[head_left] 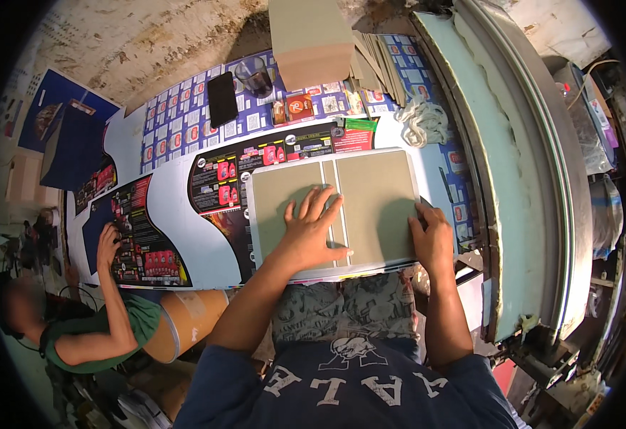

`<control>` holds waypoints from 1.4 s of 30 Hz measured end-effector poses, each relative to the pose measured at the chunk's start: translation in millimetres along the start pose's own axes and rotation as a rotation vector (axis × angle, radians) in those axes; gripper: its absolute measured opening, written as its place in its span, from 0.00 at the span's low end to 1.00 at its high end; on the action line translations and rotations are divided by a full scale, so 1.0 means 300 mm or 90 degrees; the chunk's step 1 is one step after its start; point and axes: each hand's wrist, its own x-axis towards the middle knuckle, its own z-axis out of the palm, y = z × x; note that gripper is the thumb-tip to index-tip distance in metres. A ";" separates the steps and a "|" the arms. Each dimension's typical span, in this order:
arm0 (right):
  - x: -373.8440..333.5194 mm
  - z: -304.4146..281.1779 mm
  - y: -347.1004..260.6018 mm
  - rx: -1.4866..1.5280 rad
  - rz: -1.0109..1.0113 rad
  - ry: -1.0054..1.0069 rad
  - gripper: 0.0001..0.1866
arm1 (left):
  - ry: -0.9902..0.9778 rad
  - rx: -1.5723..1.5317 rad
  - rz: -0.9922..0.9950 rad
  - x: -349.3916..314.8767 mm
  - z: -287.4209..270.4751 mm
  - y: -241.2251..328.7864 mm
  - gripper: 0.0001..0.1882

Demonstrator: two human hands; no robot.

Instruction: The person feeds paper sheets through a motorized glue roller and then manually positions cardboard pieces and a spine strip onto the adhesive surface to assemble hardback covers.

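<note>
Navy short-sleeved shirt cloth with white lettering (349,386) lies nearest the camera. Beyond it, a flat, white-edged panel of grey-tan board (374,214) rests on white-and-black printed sheets (209,175), pale strips running down its middle. The person's left hand (307,237) spreads over those strips, fingers splayed and gripping nothing. The right hand (433,239) bends at the panel's right edge; whether its fingers pinch the board cannot be told. Behind stand a tall beige block (311,46) and a bundled white cord (422,123). At left, a green-shirted co-worker's hand (107,247) touches a dark blue sheet (93,242).
</note>
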 end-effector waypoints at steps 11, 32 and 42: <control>0.007 -0.011 -0.008 -0.007 -0.006 -0.011 0.17 | -0.029 0.013 -0.027 0.010 -0.019 0.021 0.58; 0.140 -0.081 -0.047 -0.232 0.052 -0.204 0.16 | -0.044 0.072 -0.045 0.019 -0.062 0.071 0.57; 0.116 0.242 -0.076 -0.294 -0.337 -0.123 0.31 | -0.039 0.084 -0.046 0.024 -0.058 0.064 0.57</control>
